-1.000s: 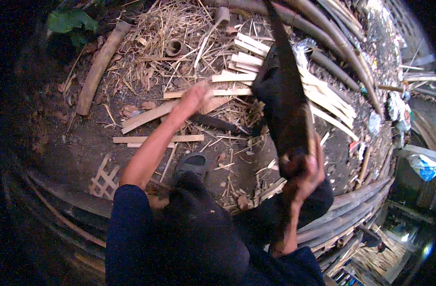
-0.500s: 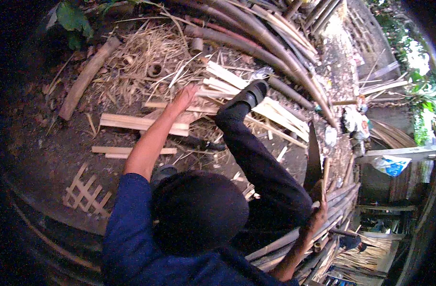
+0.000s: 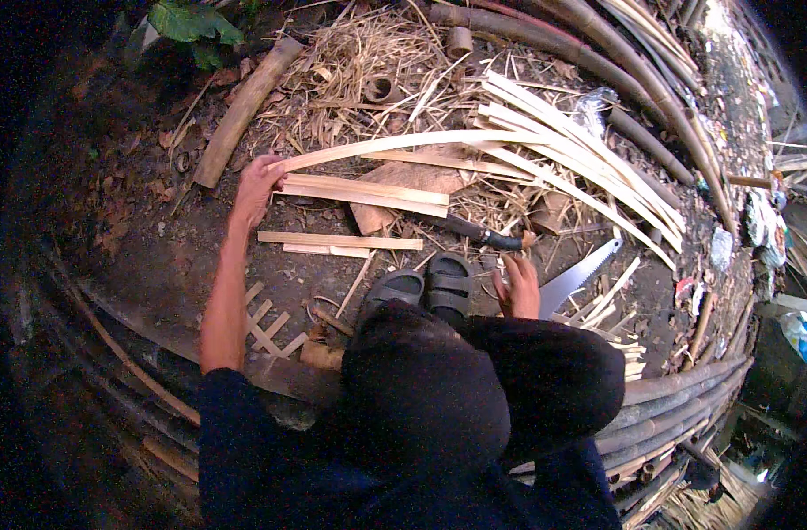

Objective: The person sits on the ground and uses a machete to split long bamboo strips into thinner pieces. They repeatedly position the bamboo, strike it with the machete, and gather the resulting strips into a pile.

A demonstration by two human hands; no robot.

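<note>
Dirt ground [image 3: 169,238] is littered with straw [image 3: 359,62]. The left hand [image 3: 260,184] pinches a long pale strip [image 3: 395,144], its far end lost among other strips [image 3: 617,168]. The right hand [image 3: 520,287], fingers loosely parted, sits beside a saw [image 3: 580,281] partly hidden behind the knee [image 3: 554,371].

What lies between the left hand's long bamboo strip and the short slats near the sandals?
In the head view: a stack of bamboo slats, another strip, a wooden board and a dark-handled tool.
</note>
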